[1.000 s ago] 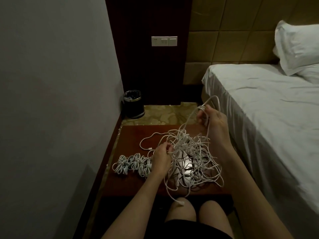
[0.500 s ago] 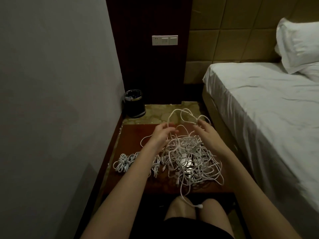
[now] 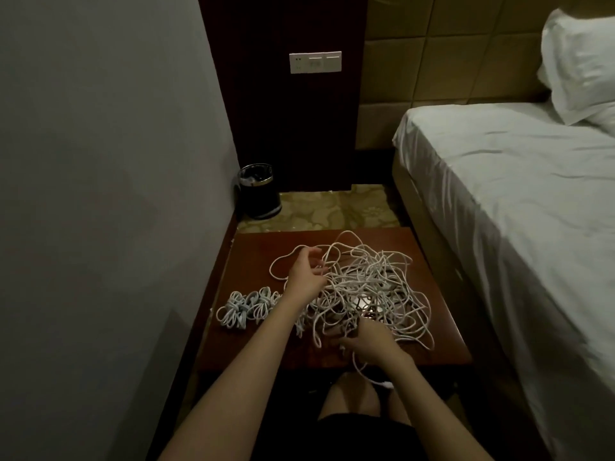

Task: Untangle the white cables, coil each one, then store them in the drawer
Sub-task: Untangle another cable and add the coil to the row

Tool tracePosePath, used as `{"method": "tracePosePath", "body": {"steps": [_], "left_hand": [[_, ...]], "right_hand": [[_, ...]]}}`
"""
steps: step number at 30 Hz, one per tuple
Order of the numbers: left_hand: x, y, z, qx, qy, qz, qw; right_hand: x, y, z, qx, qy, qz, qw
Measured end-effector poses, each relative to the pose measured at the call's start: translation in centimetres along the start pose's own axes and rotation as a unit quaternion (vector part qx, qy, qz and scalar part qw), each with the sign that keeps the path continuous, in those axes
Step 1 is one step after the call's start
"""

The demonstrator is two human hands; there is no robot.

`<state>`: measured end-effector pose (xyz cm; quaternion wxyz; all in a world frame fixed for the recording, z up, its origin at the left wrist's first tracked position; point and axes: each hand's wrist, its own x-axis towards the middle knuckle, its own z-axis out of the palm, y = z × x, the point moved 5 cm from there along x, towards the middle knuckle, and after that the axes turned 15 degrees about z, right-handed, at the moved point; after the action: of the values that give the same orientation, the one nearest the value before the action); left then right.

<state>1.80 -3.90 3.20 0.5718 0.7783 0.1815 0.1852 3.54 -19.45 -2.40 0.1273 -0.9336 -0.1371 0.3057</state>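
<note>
The tangle of white cables (image 3: pixel 366 294) lies on the middle of the wooden table (image 3: pixel 432 354), with the coiled bundles (image 3: pixel 246 306) at the table's left edge. The left hand (image 3: pixel 304 277) reaches into the tangle's far-left side, fingers loosely spread among strands; the right hand (image 3: pixel 372 341) pinches a strand at the tangle's near edge. The cables look light, limp and snag-prone, so a free plug end (image 3: pixel 382 383), hanging off the table's near edge, seems the best hold.

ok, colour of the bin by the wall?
Black, with a shiny metal rim: the bin shows only in the head view, on the floor beyond the table.
</note>
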Motion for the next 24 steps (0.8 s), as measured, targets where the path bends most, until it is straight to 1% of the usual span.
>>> {"method": "tracePosePath", "body": {"steps": [2, 5, 8, 10, 12, 13, 15, 17, 18, 20, 22, 24], "left_hand": [[-0.2, -0.2, -0.5, 0.026, -0.001, 0.003, 1.0], [-0.9, -0.1, -1.4, 0.055, 0.002, 0.01, 0.998], [-1.6, 1.3, -1.9, 0.138, 0.025, 0.066, 0.988], [-2.1, 2.7, -1.5, 0.165, 0.041, 0.128, 0.977], [-2.5, 3.9, 0.1, 0.162, 0.002, 0.183, 0.97], [-2.6, 4.2, 1.0, 0.167, -0.032, 0.199, 0.965], [-2.8, 4.4, 2.7, 0.185, -0.087, 0.206, 0.957], [-2.5, 4.4, 3.3, 0.191, -0.1, 0.203, 0.955], [-2.3, 4.1, 3.3, 0.187, -0.097, 0.197, 0.958], [-2.0, 3.4, 3.0, 0.168, -0.083, 0.166, 0.968], [-1.9, 2.4, 2.6, 0.153, -0.069, 0.142, 0.975], [-1.8, 2.3, 2.8, 0.165, -0.074, 0.149, 0.972]], "right_hand": [[0.8, 0.3, 1.7, 0.045, 0.036, 0.03, 0.998], [0.9, 0.0, 1.1, 0.155, 0.089, 0.022, 0.984], [0.7, -0.7, -1.7, 0.204, 0.089, -0.008, 0.975], [0.3, -1.2, -4.1, 0.234, 0.05, -0.037, 0.97], [-0.3, -1.6, -6.4, 0.243, 0.0, -0.067, 0.968], [-0.7, -1.7, -7.5, 0.227, -0.005, -0.083, 0.97], [-1.7, -2.0, -9.7, 0.202, 0.011, -0.11, 0.973], [-3.2, -2.3, -11.8, 0.194, 0.043, -0.126, 0.972], [-4.0, -2.4, -12.8, 0.209, 0.055, -0.133, 0.967], [-5.9, -2.4, -14.9, 0.281, 0.071, -0.152, 0.945], [-7.5, -2.8, -16.9, 0.361, 0.086, -0.183, 0.91], [-8.8, -3.2, -18.5, 0.404, 0.11, -0.202, 0.886]]}}
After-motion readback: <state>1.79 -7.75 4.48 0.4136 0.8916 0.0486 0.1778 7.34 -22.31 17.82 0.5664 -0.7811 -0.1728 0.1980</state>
